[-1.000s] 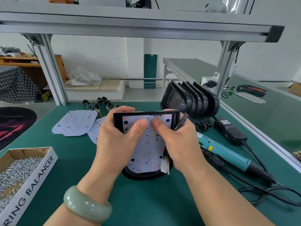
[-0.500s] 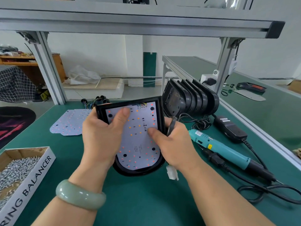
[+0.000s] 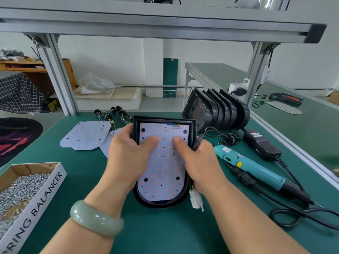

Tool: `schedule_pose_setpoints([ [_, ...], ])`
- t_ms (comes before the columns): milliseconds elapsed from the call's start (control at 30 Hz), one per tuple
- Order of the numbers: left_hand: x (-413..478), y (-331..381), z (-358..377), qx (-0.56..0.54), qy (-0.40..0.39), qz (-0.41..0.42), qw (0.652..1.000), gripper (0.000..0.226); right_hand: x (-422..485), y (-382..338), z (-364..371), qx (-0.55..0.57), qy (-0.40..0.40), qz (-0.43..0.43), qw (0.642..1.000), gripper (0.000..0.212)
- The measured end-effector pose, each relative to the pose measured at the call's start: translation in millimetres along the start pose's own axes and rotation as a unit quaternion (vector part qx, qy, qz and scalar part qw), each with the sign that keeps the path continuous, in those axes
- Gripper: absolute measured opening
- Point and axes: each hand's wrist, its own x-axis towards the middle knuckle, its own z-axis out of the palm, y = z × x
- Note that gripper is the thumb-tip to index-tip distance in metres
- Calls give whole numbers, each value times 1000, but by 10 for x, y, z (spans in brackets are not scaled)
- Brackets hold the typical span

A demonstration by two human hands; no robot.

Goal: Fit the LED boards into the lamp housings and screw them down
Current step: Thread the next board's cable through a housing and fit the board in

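Close before you over the desk [image 3: 165, 235], the lamp housing [image 3: 165, 119] is held in both hands, with the LED board [image 3: 163, 173] lying inside it. I would press the board down evenly until its holes meet the mounts, and only then take a screw. Your left hand [image 3: 126, 156] grips the housing's left edge and your right hand [image 3: 201, 162] grips its right edge, with both thumbs flat on the board. Left of the housing is the screw box [image 3: 42, 204], right of it the electric screwdriver [image 3: 256, 167]. Beyond it lie spare boards [image 3: 86, 134] and stacked housings [image 3: 220, 109].
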Motion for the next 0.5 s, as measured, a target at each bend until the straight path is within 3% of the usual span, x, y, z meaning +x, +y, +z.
schedule_pose_setpoints([
  [233, -60, 81, 74, -9, -22, 1, 1000, 11, 35, -49, -62, 72, -1, -10, 997, 12],
  [367, -57, 115, 39, 2, 8, 37, 999, 15, 16, -45, -25, 81, -16, -19, 996, 16],
  [500, -79, 118, 63, 50, -3, 69, 996, 30, -1, -40, 8, 82, 32, -22, 996, 13],
])
